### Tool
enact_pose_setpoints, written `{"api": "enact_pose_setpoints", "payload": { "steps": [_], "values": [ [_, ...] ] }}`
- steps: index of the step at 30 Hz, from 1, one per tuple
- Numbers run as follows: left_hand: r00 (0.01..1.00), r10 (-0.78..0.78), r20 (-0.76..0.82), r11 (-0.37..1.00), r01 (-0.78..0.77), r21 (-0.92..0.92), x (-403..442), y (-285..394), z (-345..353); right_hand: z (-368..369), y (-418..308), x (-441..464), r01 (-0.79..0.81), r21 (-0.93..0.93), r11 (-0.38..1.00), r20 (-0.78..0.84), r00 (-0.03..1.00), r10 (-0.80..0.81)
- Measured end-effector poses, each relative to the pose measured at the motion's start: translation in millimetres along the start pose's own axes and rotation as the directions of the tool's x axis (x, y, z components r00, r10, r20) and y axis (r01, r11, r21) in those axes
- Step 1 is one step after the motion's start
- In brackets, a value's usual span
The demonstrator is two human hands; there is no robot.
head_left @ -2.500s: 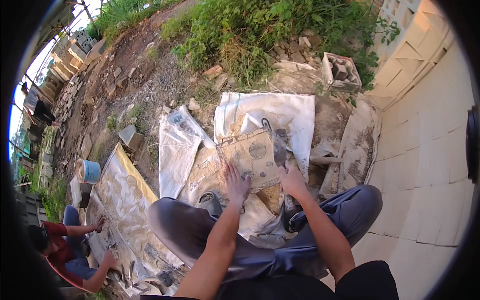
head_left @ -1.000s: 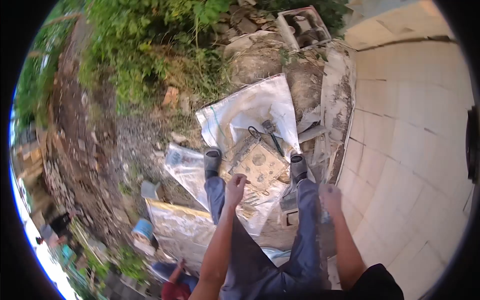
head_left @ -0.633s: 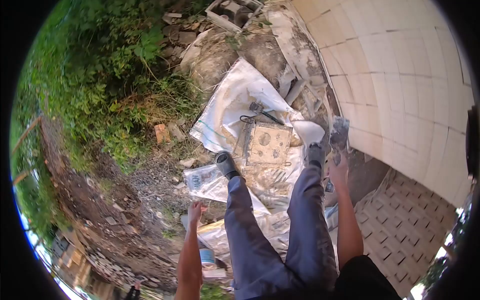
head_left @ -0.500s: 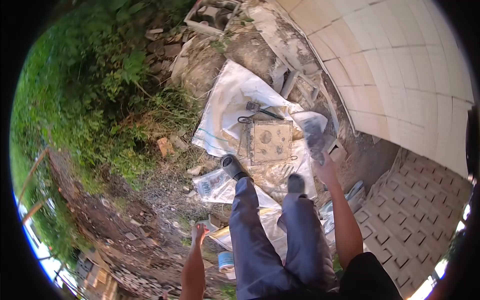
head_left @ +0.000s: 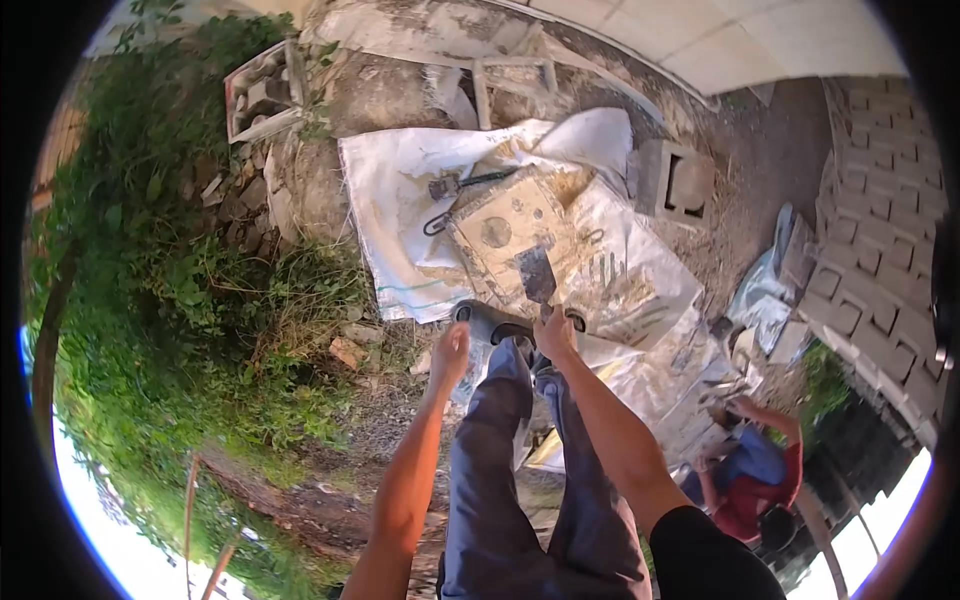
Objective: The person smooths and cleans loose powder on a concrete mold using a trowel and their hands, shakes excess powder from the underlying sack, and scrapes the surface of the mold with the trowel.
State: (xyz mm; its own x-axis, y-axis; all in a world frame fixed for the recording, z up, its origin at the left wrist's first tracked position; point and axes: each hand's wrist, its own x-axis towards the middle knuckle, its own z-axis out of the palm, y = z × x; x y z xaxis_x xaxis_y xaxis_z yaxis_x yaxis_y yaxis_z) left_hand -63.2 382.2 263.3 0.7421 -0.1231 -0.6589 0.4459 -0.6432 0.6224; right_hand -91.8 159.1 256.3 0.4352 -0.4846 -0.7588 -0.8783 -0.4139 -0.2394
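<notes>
My right hand (head_left: 553,333) grips a trowel (head_left: 537,275) with a flat, grey, roughly rectangular blade. Its blade points away from me and overlaps the near edge of a square, sand-coloured plate (head_left: 510,225) with round marks; whether they touch I cannot tell. Wire loops stick out at two sides of the plate. Beyond it lies a tool (head_left: 460,185) with a blocky head and dark handle. My left hand (head_left: 452,352) hangs left of my boots, with nothing visible in its loosely bent fingers. White sacking (head_left: 405,265) lies beneath the plate.
Hollow concrete blocks lie about, one grey block (head_left: 683,185) right of the sacking and another (head_left: 265,90) far left. Bushes (head_left: 200,250) fill the left. At lower right a person in red (head_left: 765,490) crouches near stacked blocks (head_left: 870,230). A pale wall borders the top.
My right hand has brought the trowel from the plate's right side to its near edge. My left hand has come forward. The view has turned, and a crouching person is now visible.
</notes>
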Motion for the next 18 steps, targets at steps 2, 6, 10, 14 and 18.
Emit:
{"api": "enact_pose_setpoints", "payload": {
  "steps": [2, 6, 10, 14, 18],
  "values": [
    [0.998, 0.055, 0.037, 0.998, -0.056, 0.024, 31, 25, 14, 10, 12, -4, 0.01, 0.058, 0.998, -0.032, 0.999, -0.008],
    [0.951, -0.048, 0.307, 0.971, -0.027, 0.236, 64, 35, 49, 16, 26, -33, 0.135, 0.305, 0.943, -0.015, 0.991, -0.136],
    [0.906, -0.033, 0.422, 0.993, -0.018, 0.115, 58, 17, 84, 26, 14, -62, 0.0, 0.369, 0.929, -0.02, 1.0, 0.008],
    [0.926, -0.039, 0.375, 0.942, 0.159, -0.294, 68, 10, 82, 49, -17, -70, 0.022, 0.467, 0.884, -0.055, 0.998, 0.004],
    [0.914, -0.067, 0.401, 0.913, 0.218, -0.344, 122, 31, 43, 88, -70, -31, 0.074, 0.585, 0.808, -0.165, 0.986, 0.029]
  ]
}}
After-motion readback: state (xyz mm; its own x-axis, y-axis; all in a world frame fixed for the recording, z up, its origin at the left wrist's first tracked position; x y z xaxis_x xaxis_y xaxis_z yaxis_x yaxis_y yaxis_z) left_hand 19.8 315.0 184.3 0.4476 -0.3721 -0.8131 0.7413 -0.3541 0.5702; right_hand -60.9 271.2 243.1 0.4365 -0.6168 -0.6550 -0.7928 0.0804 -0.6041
